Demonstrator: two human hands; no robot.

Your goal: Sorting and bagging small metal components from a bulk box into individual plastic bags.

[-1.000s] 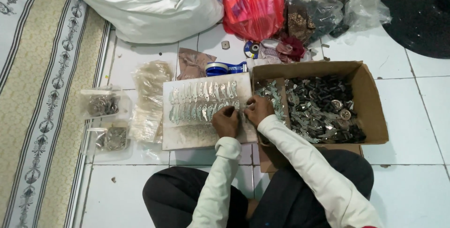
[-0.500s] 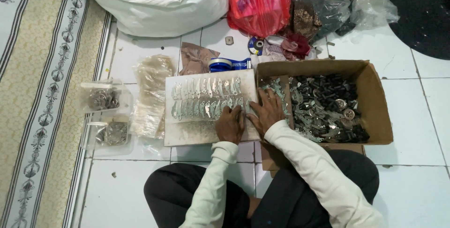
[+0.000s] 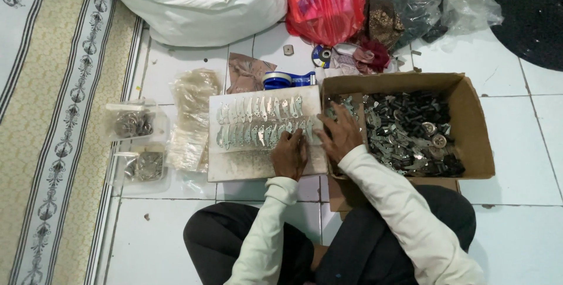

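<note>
Blades (image 3: pixel 258 124), small and silvery, lie in two neat rows on a pale board (image 3: pixel 246 165) set on the floor tiles. Left hand (image 3: pixel 289 155) rests palm-down at the lower row's right end, fingers curled onto the pieces; whether it pinches one, I cannot tell. Right hand (image 3: pixel 340 135) sits just beside it, fingers loosely spread over the board's edge where it meets the box (image 3: pixel 469 126), gripping nothing visible. Risk, I'd say: a careless sweep of either wrist could scatter the overlapping rows. Tape roll (image 3: pixel 290 78) lies behind the board; clear bags (image 3: pixel 193 118) left.
</note>
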